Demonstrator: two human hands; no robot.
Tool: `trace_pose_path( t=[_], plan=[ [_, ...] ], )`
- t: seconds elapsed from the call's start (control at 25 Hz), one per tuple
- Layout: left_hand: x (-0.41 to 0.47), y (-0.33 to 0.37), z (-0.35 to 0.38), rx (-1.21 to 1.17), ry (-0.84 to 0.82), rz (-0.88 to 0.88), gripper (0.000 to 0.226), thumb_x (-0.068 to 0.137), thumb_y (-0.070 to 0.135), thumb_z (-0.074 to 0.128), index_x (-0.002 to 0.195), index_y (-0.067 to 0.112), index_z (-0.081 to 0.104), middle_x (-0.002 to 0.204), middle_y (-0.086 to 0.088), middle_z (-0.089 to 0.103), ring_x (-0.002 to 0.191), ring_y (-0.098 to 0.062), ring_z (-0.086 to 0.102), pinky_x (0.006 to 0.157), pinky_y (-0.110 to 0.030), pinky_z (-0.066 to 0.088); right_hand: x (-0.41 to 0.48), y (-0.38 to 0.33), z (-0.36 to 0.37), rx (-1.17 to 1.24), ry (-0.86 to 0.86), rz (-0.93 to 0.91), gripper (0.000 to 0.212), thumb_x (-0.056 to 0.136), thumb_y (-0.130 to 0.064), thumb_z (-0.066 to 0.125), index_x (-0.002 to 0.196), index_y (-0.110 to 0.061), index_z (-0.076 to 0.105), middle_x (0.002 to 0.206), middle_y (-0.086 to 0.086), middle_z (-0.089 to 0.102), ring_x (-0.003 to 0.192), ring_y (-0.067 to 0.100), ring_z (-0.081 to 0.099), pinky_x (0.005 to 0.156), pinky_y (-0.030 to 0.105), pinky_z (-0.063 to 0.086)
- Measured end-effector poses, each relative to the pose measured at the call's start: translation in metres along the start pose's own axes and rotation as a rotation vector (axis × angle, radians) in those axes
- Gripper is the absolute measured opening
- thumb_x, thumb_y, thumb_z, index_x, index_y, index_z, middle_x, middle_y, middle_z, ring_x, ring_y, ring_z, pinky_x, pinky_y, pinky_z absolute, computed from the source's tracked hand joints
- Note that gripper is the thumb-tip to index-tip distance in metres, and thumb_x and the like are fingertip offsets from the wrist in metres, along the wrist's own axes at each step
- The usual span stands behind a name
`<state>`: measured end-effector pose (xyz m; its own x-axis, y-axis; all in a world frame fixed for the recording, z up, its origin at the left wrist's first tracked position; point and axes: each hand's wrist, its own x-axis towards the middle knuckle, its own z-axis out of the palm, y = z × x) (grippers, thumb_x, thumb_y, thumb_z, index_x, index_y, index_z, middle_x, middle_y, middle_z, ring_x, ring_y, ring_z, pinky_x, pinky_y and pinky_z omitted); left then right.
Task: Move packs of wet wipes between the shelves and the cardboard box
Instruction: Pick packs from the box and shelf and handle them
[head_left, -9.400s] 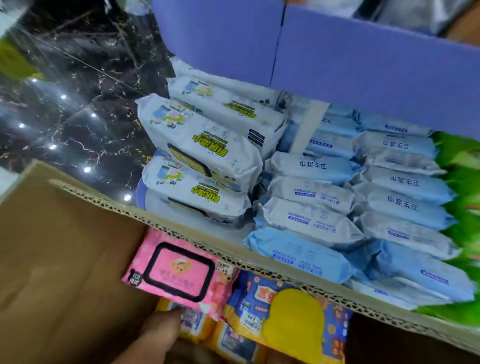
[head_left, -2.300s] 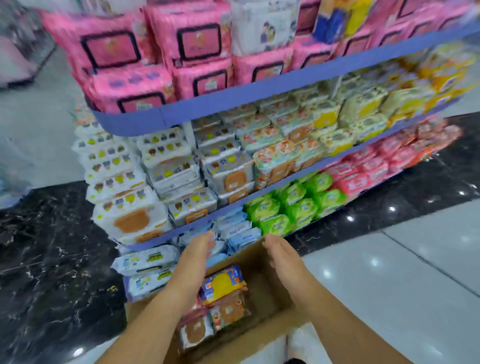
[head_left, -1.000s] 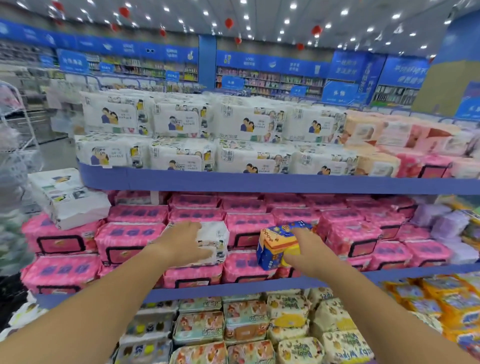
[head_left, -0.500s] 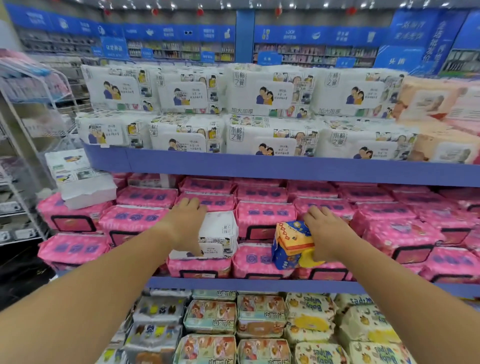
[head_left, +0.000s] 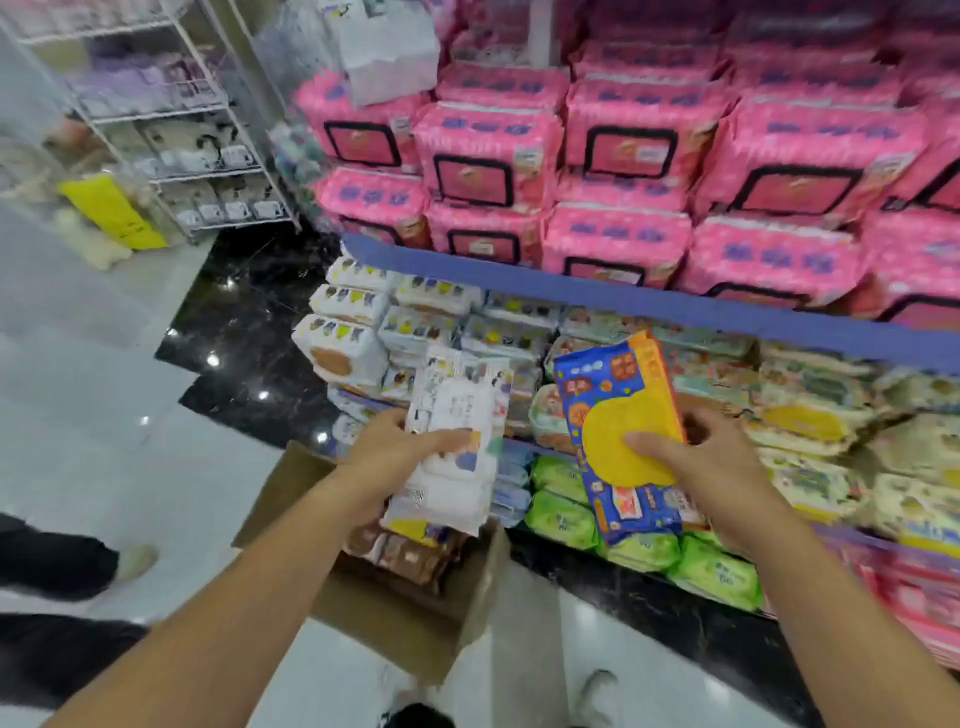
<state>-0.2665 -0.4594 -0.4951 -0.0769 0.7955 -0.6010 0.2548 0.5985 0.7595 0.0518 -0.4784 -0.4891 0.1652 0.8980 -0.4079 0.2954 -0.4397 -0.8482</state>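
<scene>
My left hand (head_left: 397, 457) grips a white pack of wet wipes (head_left: 454, 441) with cartoon print, held upright above the open cardboard box (head_left: 395, 613) on the floor. My right hand (head_left: 696, 457) grips a blue and orange pack (head_left: 623, 436) with a round yellow lid, thumb on the lid, in front of the lower shelves. Brown-lidded packs (head_left: 410, 553) lie inside the box. Pink packs (head_left: 613, 234) fill the blue-edged shelf (head_left: 649, 306) above.
Lower shelves carry white, yellow-lidded and green packs (head_left: 563, 519). A wire rack (head_left: 197, 156) with small goods stands at the left. Another person's dark trouser leg and shoe (head_left: 78, 561) are on the pale floor at the left. My own shoe (head_left: 597, 696) shows below.
Both hands have pulled the white pack and the blue and orange pack off the pink shelf and lowered them. My view has dropped to the box and lower shelves.
</scene>
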Motion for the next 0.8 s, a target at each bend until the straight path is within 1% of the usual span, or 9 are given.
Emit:
trace_pose_path(
  t=[0.04,0.08,0.16,0.28,0.44,0.56,0.6,0.72,0.8],
  plan=[
    [0.009,-0.026,-0.021,0.002,0.016,-0.073,0.079,0.05,0.045,0.098,0.12,0.024,0.069,0.106,0.001,0.079,0.096,-0.024,0.076,0.092,-0.053,0.058,0.001,0.009,0.032,-0.054,-0.038,0.023,0.059,0.059,-0.043,0.093,0.105,-0.016,0.068,0.091,-0.003,0.072,0.077,0.013,0.068,0.073,0.02,0.056],
    [0.018,-0.055,-0.047,0.009,0.019,-0.129,0.081,0.048,0.044,0.1,0.12,0.022,0.069,0.106,-0.001,0.079,0.094,-0.024,0.077,0.091,-0.051,0.059,0.003,0.02,0.067,-0.118,-0.083,0.052,0.059,0.06,-0.042,0.093,0.106,-0.015,0.067,0.093,-0.003,0.071,0.078,0.012,0.067,0.07,0.02,0.054],
    [0.044,-0.106,-0.097,0.08,0.031,-0.234,0.082,0.041,0.049,0.101,0.112,0.019,0.073,0.1,-0.002,0.08,0.088,-0.024,0.078,0.084,-0.047,0.062,0.008,0.037,0.137,-0.251,-0.171,0.122,0.065,0.058,-0.043,0.094,0.107,-0.013,0.065,0.098,0.005,0.072,0.086,0.024,0.068,0.072,0.033,0.052],
    [0.088,-0.174,-0.164,0.133,0.013,-0.364,0.059,0.054,0.038,0.099,0.102,0.016,0.073,0.091,-0.001,0.08,0.079,-0.022,0.078,0.069,-0.036,0.063,0.015,0.069,0.239,-0.356,-0.258,0.206,0.064,0.054,-0.046,0.093,0.096,-0.012,0.058,0.089,0.009,0.065,0.072,0.022,0.059,0.061,0.034,0.044],
    [0.146,-0.265,-0.213,-0.019,-0.005,-0.553,0.045,0.066,0.034,0.094,0.101,0.01,0.079,0.086,-0.007,0.081,0.077,-0.025,0.078,0.064,-0.031,0.059,0.035,0.12,0.364,-0.419,-0.364,0.375,0.066,0.051,-0.053,0.088,0.101,-0.028,0.055,0.102,-0.006,0.062,0.087,0.012,0.063,0.079,0.033,0.054],
    [0.199,-0.334,-0.211,-0.267,0.048,-0.675,0.057,0.065,0.041,0.093,0.11,0.01,0.076,0.097,-0.013,0.08,0.087,-0.033,0.078,0.083,-0.047,0.062,0.07,0.178,0.431,-0.384,-0.392,0.503,0.075,0.054,-0.051,0.089,0.115,-0.039,0.048,0.106,-0.017,0.056,0.092,0.005,0.062,0.089,0.034,0.055],
    [0.22,-0.356,-0.206,-0.336,0.069,-0.7,0.057,0.066,0.041,0.092,0.111,0.01,0.075,0.097,-0.014,0.08,0.087,-0.033,0.078,0.09,-0.054,0.059,0.083,0.201,0.447,-0.373,-0.407,0.519,0.074,0.059,-0.046,0.091,0.119,-0.036,0.049,0.106,-0.016,0.056,0.09,0.003,0.062,0.086,0.031,0.055],
    [0.278,-0.424,-0.194,-0.463,0.167,-0.808,0.042,0.078,0.04,0.085,0.107,0.014,0.07,0.088,-0.011,0.08,0.08,-0.03,0.078,0.092,-0.054,0.058,0.116,0.28,0.481,-0.34,-0.45,0.59,0.072,0.066,-0.033,0.093,0.126,-0.026,0.055,0.104,-0.009,0.067,0.074,0.002,0.07,0.062,0.018,0.052],
    [0.314,-0.472,-0.186,-0.468,0.161,-0.882,0.052,0.075,0.047,0.085,0.113,0.015,0.069,0.097,-0.014,0.08,0.097,-0.034,0.075,0.094,-0.057,0.055,0.132,0.334,0.504,-0.344,-0.502,0.6,0.07,0.063,-0.033,0.094,0.121,-0.029,0.055,0.103,-0.013,0.069,0.079,0.002,0.071,0.069,0.018,0.055]
  ],
)
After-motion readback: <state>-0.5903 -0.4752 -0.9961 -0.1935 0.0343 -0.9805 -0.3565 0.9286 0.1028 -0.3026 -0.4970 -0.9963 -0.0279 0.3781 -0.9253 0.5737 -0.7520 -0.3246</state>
